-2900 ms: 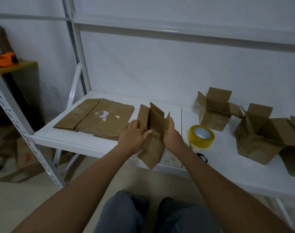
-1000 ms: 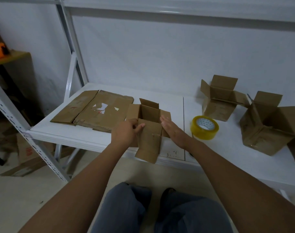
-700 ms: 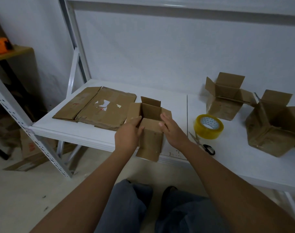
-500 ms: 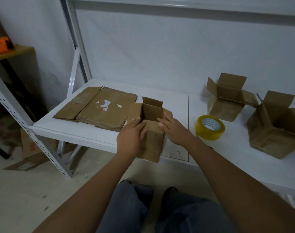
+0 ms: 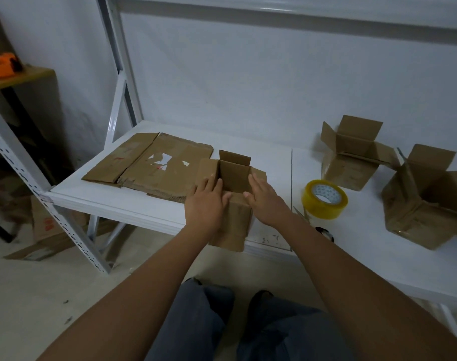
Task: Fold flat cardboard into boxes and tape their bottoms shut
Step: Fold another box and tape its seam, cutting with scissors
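Shelf (image 5: pixel 269 155): white, bearing all items.
Flat cardboard (image 5: pixel 154 168), 10 o'clock: lying unfolded, awaiting.
Finished boxes, 2–3 o'clock: box A (image 5: pixel 425 204) and box B (image 5: pixel 352 155), flaps standing open, nothing showing inside.
Box in hand (image 5: pixel 233 204), centre, at front edge: squared up, cavity showing empty.
L hand (image 5: pixel 205 207) & R hand (image 5: pixel 266 201): fingers spread, pressing flat on either side, near flap hanging down.
Step (judging): folding flaps shut. Next: holding flaps closed w/ one hand, reaching tape roll (image 5: pixel 325 199) at 3 o'clock.
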`<state>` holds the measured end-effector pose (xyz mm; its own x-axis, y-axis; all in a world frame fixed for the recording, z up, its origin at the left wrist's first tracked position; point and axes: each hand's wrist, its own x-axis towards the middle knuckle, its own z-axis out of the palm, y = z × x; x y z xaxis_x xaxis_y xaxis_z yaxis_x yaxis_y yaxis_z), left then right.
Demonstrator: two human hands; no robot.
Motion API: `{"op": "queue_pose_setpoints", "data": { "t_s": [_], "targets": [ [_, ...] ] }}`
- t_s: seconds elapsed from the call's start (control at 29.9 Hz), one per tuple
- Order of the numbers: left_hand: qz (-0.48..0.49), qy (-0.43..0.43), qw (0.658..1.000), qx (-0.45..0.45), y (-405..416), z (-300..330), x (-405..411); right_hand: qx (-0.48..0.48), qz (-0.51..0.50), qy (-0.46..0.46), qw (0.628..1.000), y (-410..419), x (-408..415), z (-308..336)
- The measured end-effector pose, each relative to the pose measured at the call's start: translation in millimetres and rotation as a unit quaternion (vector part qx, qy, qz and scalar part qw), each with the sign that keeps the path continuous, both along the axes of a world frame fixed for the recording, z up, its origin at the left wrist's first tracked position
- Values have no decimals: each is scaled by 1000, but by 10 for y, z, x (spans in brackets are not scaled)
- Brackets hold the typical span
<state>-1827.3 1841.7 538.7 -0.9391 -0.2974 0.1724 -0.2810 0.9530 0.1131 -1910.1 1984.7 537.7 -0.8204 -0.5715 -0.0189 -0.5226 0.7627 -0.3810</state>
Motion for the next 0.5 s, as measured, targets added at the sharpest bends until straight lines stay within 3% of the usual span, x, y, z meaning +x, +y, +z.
{"op": "queue_pose_setpoints", "data": {
  "t_s": [0.23, 0.5],
  "targets": [
    [-20, 26, 997, 70, -42, -164, -10, -25, 33, 115, 992, -149, -277, 226],
    [-39, 48, 992, 107, -135, -186, -7, 51, 77, 132, 987, -285, -420, 216]
  ]
}}
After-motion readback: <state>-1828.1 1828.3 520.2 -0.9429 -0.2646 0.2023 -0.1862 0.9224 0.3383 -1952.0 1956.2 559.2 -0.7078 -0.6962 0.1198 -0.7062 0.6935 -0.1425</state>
